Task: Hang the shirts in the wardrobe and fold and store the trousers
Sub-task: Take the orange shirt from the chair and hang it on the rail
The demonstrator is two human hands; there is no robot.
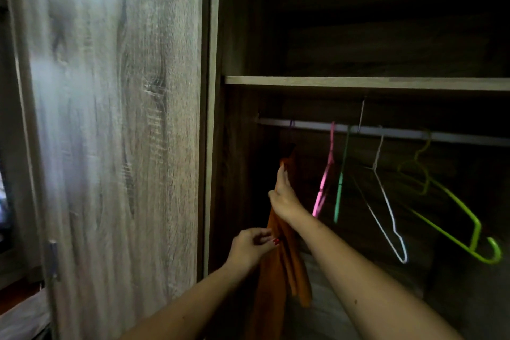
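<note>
An orange shirt [289, 265] hangs from a purple hanger hook [291, 125] at the left end of the wardrobe rail [311, 126]. My right hand [284, 196] reaches up along the shirt's upper part, fingers straight against the cloth. Lower down, my left hand [252, 246] pinches the shirt's left edge between thumb and fingers. The hanger's body is hidden in the dark behind the shirt.
Empty hangers hang on the rail to the right: pink [325, 174], green [340, 182], white [386, 201] and lime [452, 218]. A shelf [358, 80] runs above the rail. The open wardrobe door [110, 146] stands at left. Pale cloth [325, 303] lies below.
</note>
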